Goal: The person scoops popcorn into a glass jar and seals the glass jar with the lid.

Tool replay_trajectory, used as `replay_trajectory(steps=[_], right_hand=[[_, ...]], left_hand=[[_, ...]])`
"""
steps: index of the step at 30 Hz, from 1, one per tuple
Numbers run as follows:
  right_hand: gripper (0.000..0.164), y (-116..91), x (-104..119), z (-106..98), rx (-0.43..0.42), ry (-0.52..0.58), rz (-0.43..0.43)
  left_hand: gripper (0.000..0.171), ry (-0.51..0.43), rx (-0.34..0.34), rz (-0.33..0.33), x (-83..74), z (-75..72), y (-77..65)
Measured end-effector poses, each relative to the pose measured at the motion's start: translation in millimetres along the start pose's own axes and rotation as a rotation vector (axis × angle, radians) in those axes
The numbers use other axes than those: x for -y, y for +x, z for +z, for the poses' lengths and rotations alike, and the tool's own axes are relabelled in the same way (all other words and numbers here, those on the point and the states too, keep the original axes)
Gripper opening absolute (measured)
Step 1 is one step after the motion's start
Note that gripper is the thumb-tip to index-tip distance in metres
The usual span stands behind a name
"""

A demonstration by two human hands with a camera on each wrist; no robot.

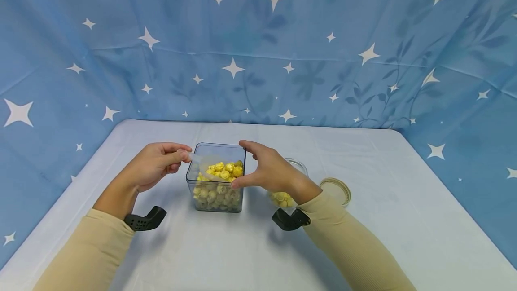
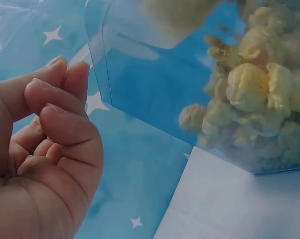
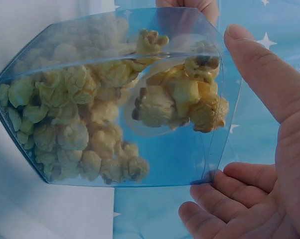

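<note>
A clear, bluish square container (image 1: 220, 151) stands on the table, with yellow popcorn (image 1: 226, 169) inside. My left hand (image 1: 157, 165) pinches the handle of a translucent white scoop (image 1: 195, 158) between thumb and fingers at the container's left rim. The scoop's round bowl (image 3: 132, 112) is inside the container, with several popcorn pieces in it, seen through the wall in the right wrist view. My right hand (image 1: 272, 172) holds the container's right side, thumb at the near rim and fingers at the far corner. In the left wrist view, the pinched handle is mostly hidden behind the fingers.
Partly behind my right wrist stands a round glass jar (image 1: 300, 165) with yellow popcorn low in it. A gold-rimmed round lid (image 1: 337, 191) lies to its right. White cloth (image 1: 210, 250) covers the table, and a blue star-patterned curtain (image 1: 258, 35) hangs behind.
</note>
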State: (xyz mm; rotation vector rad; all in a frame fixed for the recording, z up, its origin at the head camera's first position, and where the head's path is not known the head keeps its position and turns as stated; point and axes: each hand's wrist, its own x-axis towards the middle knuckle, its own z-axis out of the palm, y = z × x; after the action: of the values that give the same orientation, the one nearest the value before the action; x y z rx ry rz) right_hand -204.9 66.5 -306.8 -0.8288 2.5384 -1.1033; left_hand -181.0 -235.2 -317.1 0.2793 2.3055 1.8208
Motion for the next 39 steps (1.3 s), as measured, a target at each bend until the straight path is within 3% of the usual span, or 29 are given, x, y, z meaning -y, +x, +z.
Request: replay_trajectory(steps=[20, 39], right_hand=[[0.103, -1.2, 0.7, -0.4, -0.003, -0.013, -0.001], [0.103, -0.3, -0.5, 0.4, -0.001, -0.004, 0.006]], left_hand=[[0.044, -0.048, -0.045, 0.002, 11.7, -1.3, 1.0], [0.049, -0.132, -0.178, 0.004, 14.7, 4.3, 5.1]])
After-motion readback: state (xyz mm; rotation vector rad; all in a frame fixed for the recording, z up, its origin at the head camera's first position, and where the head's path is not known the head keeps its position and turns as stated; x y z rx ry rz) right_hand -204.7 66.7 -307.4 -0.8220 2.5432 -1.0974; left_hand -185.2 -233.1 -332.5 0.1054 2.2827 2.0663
